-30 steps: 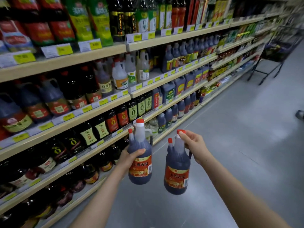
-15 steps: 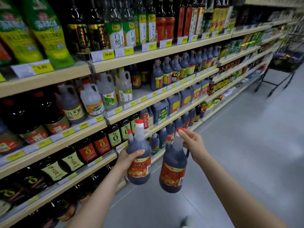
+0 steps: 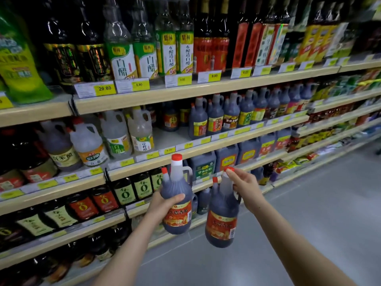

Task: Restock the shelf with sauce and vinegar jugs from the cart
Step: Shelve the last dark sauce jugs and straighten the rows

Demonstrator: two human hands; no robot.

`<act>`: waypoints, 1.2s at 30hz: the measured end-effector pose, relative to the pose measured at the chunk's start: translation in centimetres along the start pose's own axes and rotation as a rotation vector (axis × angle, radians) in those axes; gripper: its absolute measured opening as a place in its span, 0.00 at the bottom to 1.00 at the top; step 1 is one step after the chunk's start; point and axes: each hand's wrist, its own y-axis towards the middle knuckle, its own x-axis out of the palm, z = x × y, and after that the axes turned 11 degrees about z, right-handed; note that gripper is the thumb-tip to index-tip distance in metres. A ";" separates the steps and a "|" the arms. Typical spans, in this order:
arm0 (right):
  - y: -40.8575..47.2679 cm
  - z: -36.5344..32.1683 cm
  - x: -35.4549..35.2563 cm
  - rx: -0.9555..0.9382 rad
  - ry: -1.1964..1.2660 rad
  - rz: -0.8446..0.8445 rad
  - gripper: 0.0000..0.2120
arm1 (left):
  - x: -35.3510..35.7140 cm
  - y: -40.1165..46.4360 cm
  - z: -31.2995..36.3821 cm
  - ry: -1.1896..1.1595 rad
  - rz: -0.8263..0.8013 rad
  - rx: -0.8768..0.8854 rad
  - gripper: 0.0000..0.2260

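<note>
Two dark plastic vinegar jugs with red caps and red-orange labels are held in the air in front of the shelving, over the grey aisle floor [image 3: 299, 203]. The left jug [image 3: 176, 203] stands upright in the left hand [image 3: 162, 205], whose thumb lies curled across the front of its belly just above the label while the other fingers wrap behind it, out of sight. The right jug [image 3: 223, 215] hangs a little lower, just beside the first and apart from it; the right hand [image 3: 244, 186] grips it at the neck and handle, the fingers [image 3: 233, 172] curled round the top just under the red cap.

Beyond the left fingertips runs a cream shelf edge with yellow price tags [image 3: 185, 150]. On that shelf, above the thumb, stand pale translucent handled jugs with green labels [image 3: 140, 131], and further right a row of dark handled jugs with yellow and red labels [image 3: 214, 116]. Level with the left wrist sit small dark bottles with green and red labels [image 3: 125, 193]. Behind the right hand's fingers stand large dark square jugs [image 3: 226, 159].
</note>
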 end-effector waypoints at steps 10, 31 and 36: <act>9.8 -0.1 1.3 -0.021 0.041 0.015 0.04 | 4.5 13.2 5.8 0.091 0.089 0.287 0.29; 22.1 2.4 3.1 -0.043 0.070 -0.034 0.13 | 8.0 26.0 11.0 0.310 0.317 0.711 0.38; 23.2 2.9 3.1 -0.052 0.107 -0.092 0.17 | 7.6 28.7 8.8 0.200 0.367 0.487 0.38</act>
